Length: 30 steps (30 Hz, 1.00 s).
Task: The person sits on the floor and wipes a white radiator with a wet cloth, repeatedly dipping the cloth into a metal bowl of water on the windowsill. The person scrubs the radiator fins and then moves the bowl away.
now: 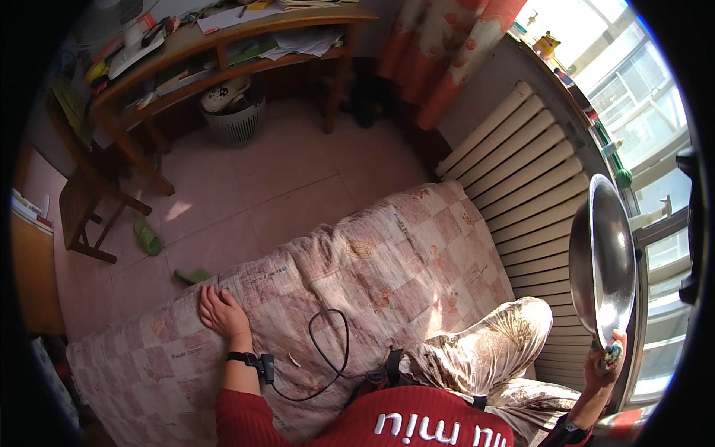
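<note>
My right hand [603, 363] is closed around the handle of a metal wok [611, 257]. The wok is held up on its side, its shiny inside turned towards the window. Palm down near the far edge of the patterned bed cover [190, 335], my left hand [225, 315] holds nothing, and its fingers are slightly apart. A black cable [335, 366] runs from the device strapped to my left wrist and loops over the cover. My legs in patterned trousers [486, 346] are bent on the bed.
A ribbed radiator [536, 162] stands below the window sill, close to the wok. Green slippers [147, 237] lie on the tiled floor. Beyond are a wooden chair [95, 195], a cluttered desk [240, 28], a waste basket [234, 120] and a red curtain [441, 56].
</note>
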{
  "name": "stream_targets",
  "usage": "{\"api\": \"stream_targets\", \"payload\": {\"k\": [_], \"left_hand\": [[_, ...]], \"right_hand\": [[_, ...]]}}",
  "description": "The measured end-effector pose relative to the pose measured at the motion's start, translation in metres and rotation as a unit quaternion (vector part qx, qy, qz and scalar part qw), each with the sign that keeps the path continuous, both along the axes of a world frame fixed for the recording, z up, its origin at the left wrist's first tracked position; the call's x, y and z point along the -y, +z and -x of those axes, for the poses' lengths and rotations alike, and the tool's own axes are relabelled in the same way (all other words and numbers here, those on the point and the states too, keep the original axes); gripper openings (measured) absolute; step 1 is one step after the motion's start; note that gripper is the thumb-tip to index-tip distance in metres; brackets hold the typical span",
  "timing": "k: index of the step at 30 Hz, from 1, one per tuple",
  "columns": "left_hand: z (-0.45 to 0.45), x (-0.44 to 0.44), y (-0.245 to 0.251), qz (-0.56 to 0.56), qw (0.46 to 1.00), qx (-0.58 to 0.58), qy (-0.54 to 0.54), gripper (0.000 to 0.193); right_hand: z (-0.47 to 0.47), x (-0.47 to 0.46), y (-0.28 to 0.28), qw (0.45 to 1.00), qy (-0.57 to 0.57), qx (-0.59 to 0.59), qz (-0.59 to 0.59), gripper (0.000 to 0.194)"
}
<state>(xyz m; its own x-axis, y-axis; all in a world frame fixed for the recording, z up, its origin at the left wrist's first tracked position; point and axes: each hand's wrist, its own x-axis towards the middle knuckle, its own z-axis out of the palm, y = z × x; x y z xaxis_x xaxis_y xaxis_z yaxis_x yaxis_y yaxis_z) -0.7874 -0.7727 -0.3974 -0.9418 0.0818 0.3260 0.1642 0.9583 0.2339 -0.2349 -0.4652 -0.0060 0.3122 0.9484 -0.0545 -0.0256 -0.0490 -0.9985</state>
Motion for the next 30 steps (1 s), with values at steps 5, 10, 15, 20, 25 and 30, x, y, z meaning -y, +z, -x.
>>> {"api": "stream_targets", "payload": {"k": [5, 10, 15, 20, 25, 30], "left_hand": [[0.003, -0.001, -0.002, -0.011, 1.0, 0.0, -0.008, 0.032], [0.004, 0.0, -0.003, -0.037, 0.999, -0.006, -0.015, 0.03], [0.006, 0.002, -0.008, -0.061, 0.998, -0.003, -0.015, 0.031], [0.004, 0.005, -0.004, -0.099, 0.995, -0.008, -0.017, 0.031], [0.003, 0.007, 0.002, -0.119, 0.993, 0.017, -0.005, 0.032], [0.003, 0.006, 0.001, -0.122, 0.992, 0.015, -0.005, 0.031]], "right_hand": [[0.053, -0.015, -0.013, 0.948, 0.29, 0.088, -0.098, 0.034], [0.149, -0.042, -0.007, 0.935, 0.334, -0.119, 0.011, 0.015], [0.235, -0.06, 0.003, 0.9, 0.378, -0.197, 0.094, 0.016], [0.279, -0.083, -0.004, 0.865, 0.471, -0.154, 0.074, 0.017], [0.318, -0.096, -0.021, 0.872, 0.464, -0.14, 0.074, 0.02], [0.385, -0.091, -0.034, 0.858, 0.462, -0.144, 0.173, 0.018]]}}
